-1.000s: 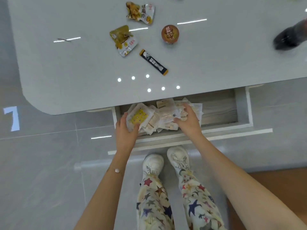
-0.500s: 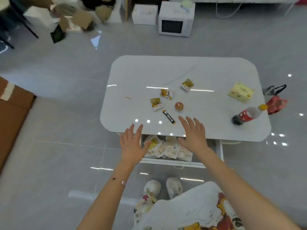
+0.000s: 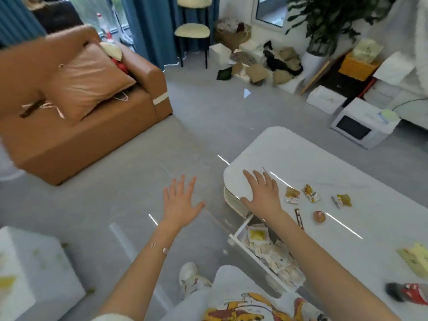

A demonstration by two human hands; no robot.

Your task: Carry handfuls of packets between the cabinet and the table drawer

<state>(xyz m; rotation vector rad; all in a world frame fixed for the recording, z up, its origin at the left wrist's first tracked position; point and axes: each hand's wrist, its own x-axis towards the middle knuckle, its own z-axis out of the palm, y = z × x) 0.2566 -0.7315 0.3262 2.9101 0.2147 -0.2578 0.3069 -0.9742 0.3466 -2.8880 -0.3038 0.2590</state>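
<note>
My left hand hovers over the grey floor with its fingers spread, holding nothing. My right hand is also spread flat, over the near left corner of the white table; whether it touches the top is unclear. Under the table edge an open white drawer holds several snack packets. On the tabletop lie three small yellow snack packets, a round brown snack and a dark stick sachet.
A brown sofa with a cushion stands at the left. A white microwave, boxes and a potted plant line the far right. A yellow box and a cola bottle lie at the table's right. A white block sits at the bottom left.
Both hands came out of the drawer and spread open, holding nothing. The view rose and swung left, so the sofa and far room now show and the table sits to the right.
</note>
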